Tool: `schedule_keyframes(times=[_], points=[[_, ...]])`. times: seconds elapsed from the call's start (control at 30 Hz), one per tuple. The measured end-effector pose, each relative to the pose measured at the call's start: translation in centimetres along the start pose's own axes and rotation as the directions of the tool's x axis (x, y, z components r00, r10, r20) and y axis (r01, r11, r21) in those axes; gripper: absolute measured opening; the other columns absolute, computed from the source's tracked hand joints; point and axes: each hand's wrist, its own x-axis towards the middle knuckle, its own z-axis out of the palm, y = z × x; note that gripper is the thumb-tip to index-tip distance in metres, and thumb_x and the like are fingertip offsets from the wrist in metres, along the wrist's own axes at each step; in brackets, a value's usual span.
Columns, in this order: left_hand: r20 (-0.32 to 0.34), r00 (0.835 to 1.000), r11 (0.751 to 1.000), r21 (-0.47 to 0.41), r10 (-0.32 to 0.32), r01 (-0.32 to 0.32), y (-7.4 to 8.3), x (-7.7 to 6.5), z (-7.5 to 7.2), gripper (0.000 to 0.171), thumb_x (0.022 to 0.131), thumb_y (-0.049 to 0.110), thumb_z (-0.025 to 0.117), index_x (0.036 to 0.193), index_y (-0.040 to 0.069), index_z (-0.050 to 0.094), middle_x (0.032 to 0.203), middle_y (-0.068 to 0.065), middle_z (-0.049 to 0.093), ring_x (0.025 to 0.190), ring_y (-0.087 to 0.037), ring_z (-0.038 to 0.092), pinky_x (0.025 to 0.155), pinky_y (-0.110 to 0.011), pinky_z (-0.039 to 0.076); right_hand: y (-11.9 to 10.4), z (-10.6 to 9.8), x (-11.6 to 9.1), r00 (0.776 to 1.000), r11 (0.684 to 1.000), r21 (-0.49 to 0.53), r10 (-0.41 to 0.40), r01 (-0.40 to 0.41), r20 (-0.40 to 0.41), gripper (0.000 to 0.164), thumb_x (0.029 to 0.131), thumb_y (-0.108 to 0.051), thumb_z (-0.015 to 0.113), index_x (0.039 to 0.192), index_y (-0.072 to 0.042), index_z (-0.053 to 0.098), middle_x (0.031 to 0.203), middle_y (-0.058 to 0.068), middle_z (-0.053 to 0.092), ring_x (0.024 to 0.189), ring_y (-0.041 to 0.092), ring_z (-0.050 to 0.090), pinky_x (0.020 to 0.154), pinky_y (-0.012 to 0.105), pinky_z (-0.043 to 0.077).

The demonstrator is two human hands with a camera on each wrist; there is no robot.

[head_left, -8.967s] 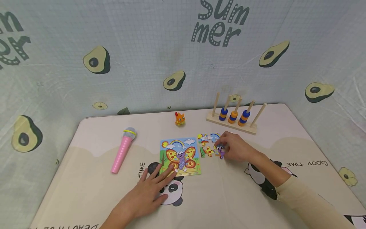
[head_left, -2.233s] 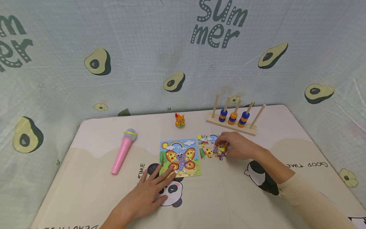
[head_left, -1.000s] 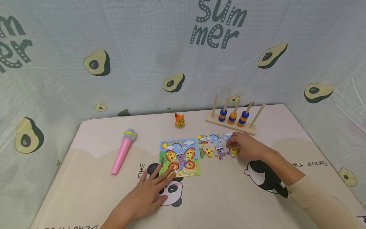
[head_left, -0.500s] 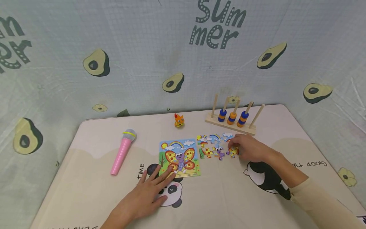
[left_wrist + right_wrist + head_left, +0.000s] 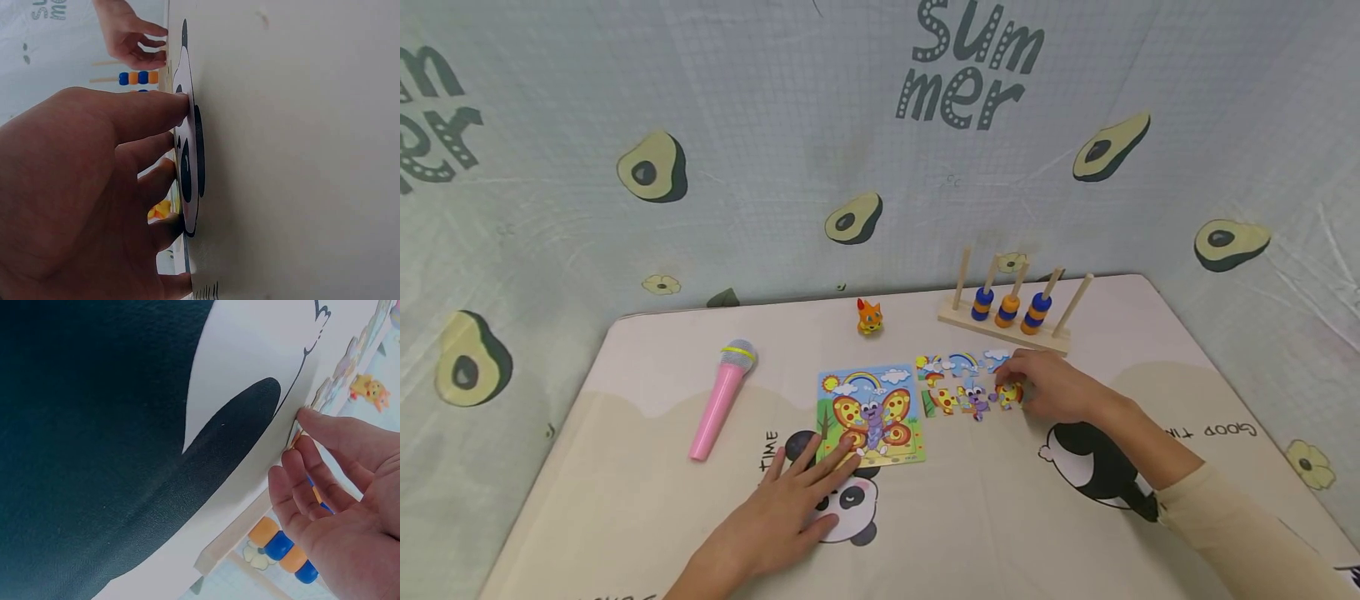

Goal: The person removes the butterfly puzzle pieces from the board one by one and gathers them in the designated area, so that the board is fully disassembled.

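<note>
My left hand [image 5: 782, 508] lies flat with spread fingers, the fingertips resting on the lower left corner of a square butterfly picture board [image 5: 895, 452]. To the board's right lie several jigsaw pieces in two rows. The upper row includes a sun piece [image 5: 925, 367] and a rainbow piece [image 5: 962, 363]. In the lower row are a yellow-wing piece [image 5: 944, 401] and a purple butterfly-face piece [image 5: 977, 401]. At that row's right end my right hand [image 5: 1051, 385] pinches another yellow-wing jigsaw piece [image 5: 1009, 395]. The right hand's fingers partly cover the cloud piece [image 5: 996, 357] above.
A wooden bead rack [image 5: 1003, 328] with blue and orange beads stands behind the right hand. An orange fox figurine [image 5: 870, 318] sits behind the board. A pink toy microphone [image 5: 721, 404] lies at the left. Patterned cloth covers the table and the wall behind.
My right hand has carried the yellow-wing piece from over the purple piece to its right side, then shifted it slightly left, close beside the purple piece. My left hand has stayed put.
</note>
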Motion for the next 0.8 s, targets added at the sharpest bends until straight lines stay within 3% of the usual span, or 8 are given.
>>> schedule_keyframes(times=[0.47,0.8], points=[[-0.010,1.000,1.000,0.014,0.002,-0.002,0.0,-0.1,0.2,0.067,0.103,0.035,0.061,0.164,0.028,0.035,0.174,0.007,0.022,0.161,-0.039,0.018,0.120,-0.078,0.015,-0.2,-0.1,-0.1,1.000,1.000,-0.013,-0.018,0.017,-0.009,0.041,0.078,0.006,0.080,0.117,-0.005,0.074,0.110,0.004,0.070,0.101,0.021,0.065,0.093,0.046,0.057],[-0.001,1.000,0.998,0.054,0.025,-0.025,-0.1,0.0,-0.1,0.067,0.104,0.036,0.060,0.165,0.028,0.032,0.175,0.006,0.019,0.162,-0.037,0.015,0.120,-0.077,0.018,-2.2,-0.2,0.7,0.999,0.998,0.041,-0.039,0.040,-0.025,0.034,0.084,0.000,0.079,0.116,-0.008,0.073,0.113,0.005,0.070,0.105,0.025,0.065,0.094,0.047,0.056]])
